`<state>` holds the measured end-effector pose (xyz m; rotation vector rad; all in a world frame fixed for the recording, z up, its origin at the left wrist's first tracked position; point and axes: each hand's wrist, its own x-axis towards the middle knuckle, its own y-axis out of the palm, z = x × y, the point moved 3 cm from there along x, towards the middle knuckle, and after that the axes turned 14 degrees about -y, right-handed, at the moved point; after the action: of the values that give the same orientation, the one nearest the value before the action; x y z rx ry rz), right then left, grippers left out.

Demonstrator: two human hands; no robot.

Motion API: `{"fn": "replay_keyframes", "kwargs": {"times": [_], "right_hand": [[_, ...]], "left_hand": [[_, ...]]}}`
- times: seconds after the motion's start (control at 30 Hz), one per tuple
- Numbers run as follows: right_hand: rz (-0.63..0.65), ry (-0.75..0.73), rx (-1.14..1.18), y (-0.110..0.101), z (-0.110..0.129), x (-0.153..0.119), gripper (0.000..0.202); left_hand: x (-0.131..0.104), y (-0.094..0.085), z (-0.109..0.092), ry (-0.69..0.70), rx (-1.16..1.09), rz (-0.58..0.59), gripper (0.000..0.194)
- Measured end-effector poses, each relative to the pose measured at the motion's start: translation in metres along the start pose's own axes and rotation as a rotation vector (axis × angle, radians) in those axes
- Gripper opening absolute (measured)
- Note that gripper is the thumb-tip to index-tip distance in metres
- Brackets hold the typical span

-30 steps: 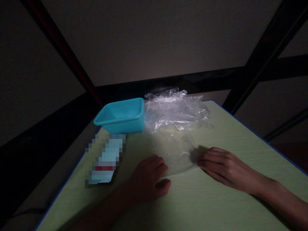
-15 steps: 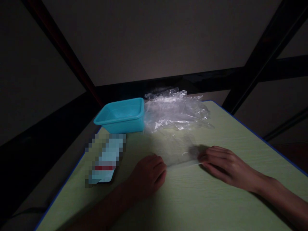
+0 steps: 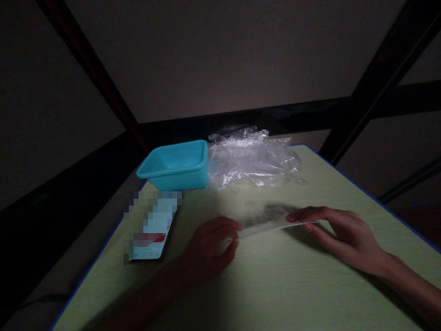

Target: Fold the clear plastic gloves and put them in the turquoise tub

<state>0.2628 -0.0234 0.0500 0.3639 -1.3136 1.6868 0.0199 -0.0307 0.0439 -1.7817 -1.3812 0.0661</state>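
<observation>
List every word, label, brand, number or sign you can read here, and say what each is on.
No text can be read.
Lit flat phone with a dark edge: screen pixelated or too blurred to read.
Turquoise rectangular plastic tub: no lettering visible.
Heap of crumpled clear plastic: none visible.
Clear thin plastic piece at the hands: none visible.

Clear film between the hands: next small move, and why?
Probably ease the right hand slightly away from the left hand: both seem to hold the near edge of the clear film, which looks creased behind it, so gentle tension might flatten it.
</observation>
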Motion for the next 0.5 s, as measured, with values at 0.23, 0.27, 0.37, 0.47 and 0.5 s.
{"fn": "replay_keyframes", "kwargs": {"times": [0.23, 0.27, 0.37, 0.47, 0.5], "right_hand": [[-0.167, 0.075, 0.022, -0.016, 0.023, 0.011, 0.014], [-0.183, 0.077, 0.026, -0.019, 0.028, 0.014, 0.014], [-0.216, 0.106, 0.025, -0.029, 0.042, 0.027, 0.01], [-0.2, 0.264, 0.086, -0.034, 0.042, 0.042, 0.008], [-0.177, 0.32, 0.14, -0.032, 0.039, 0.045, 0.014]], "left_hand": [[0.01, -0.032, -0.027, -0.187, -0.159, 0.025, 0.011], [0.012, -0.036, -0.031, -0.225, -0.188, 0.043, 0.012], [0.016, -0.048, -0.041, -0.318, -0.372, 0.055, 0.01], [0.022, -0.05, -0.043, -0.459, -0.612, 0.121, 0.007], [0.024, -0.049, -0.04, -0.522, -0.684, 0.141, 0.006]]}}
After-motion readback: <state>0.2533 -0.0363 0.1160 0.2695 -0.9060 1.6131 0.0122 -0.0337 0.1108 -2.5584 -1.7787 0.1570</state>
